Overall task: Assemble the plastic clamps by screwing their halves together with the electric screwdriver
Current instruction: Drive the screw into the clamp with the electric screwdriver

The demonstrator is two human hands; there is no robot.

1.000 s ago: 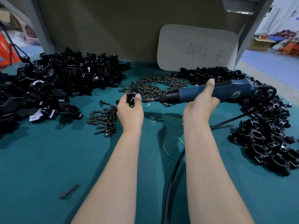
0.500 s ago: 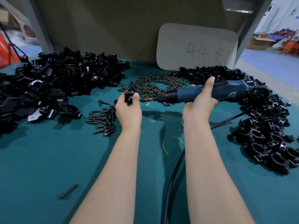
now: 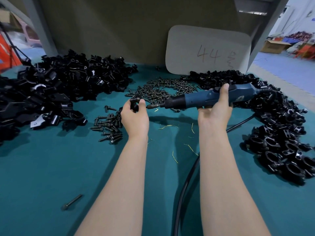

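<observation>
You are looking down at a teal surface (image 3: 51,167) that is stretching back to an olive back panel (image 3: 110,31). A white board (image 3: 208,48) with rounded corners is standing upright against that panel and showing a handwritten "44". Thin yellow strands (image 3: 167,126) are lying scattered on the surface near its middle. Off to your right, a cardboard box (image 3: 274,46) is sitting on a blue floor (image 3: 286,68). At your far left something orange (image 3: 3,53) is showing, too blurred to identify.

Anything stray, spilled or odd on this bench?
One long dark bolt lies alone on the teal mat at near left, apart from the nearest dark screw pile. Also, thin yellow strands litter the mat between the forearms.
</observation>
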